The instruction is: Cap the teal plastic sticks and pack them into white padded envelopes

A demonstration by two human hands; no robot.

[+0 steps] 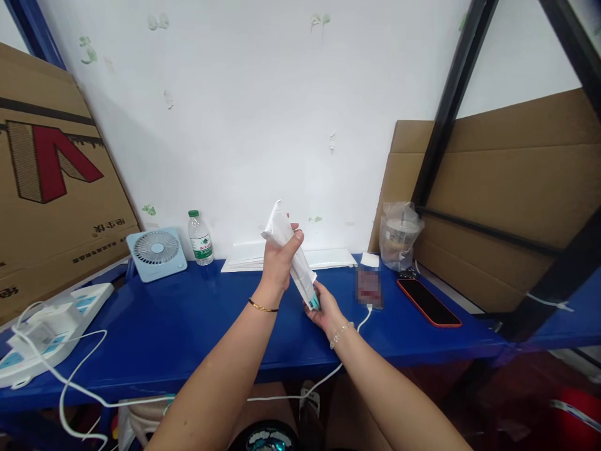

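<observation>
A long white paper or plastic packet (300, 270) is held tilted above the blue table (211, 326), its upper end leaning left. My left hand (280, 257) wraps round its upper part, thumb across the front. Lower down, my right hand (325, 307) grips the bottom end, where something teal shows at the packet's opening; what it is, I cannot make out. Behind my hands, several flat white sheets or mailers (328, 258) lie stacked along the wall.
On the left stand a light blue fan (158, 254), a water bottle (201, 238) and a power strip (89, 307) with white cables. To the right are a charging phone (369, 287), a red-edged phone (428, 303) and a bagged drink cup (400, 237). Cardboard (511, 207) flanks the table.
</observation>
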